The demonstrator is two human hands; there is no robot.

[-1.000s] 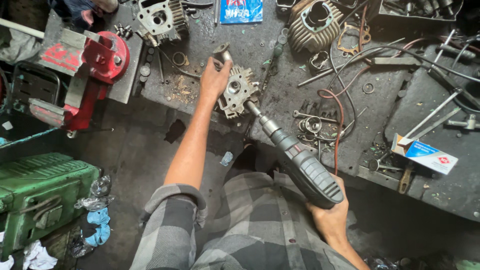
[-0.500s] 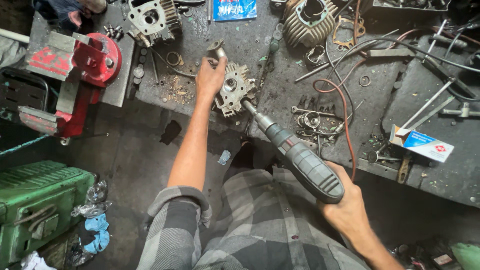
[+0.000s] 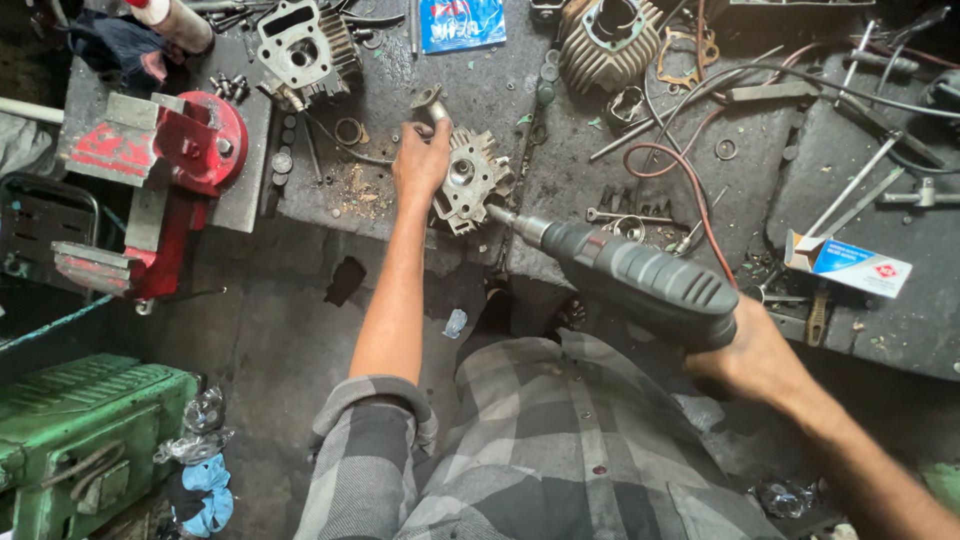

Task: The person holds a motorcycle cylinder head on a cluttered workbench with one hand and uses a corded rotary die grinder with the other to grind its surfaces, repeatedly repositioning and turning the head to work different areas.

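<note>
A grey finned engine head (image 3: 472,180) lies at the front edge of a dirty workbench (image 3: 420,210). My left hand (image 3: 421,160) grips its left side, fingers curled over the top. My right hand (image 3: 752,350) holds a dark grey power drill (image 3: 640,280) by its handle. The drill's chuck and bit point up-left, and the tip touches the lower right of the engine head.
A red bench vise (image 3: 165,170) is bolted at the bench's left end. Another engine part (image 3: 300,45), a finned cylinder (image 3: 610,35), a blue packet (image 3: 462,22), a small box (image 3: 848,265), cables, washers and wrenches litter the bench. A green machine (image 3: 70,440) stands on the floor at left.
The drill has come closer to the camera and my right hand has shifted right. My left hand stays on the engine head with the bit against it.
</note>
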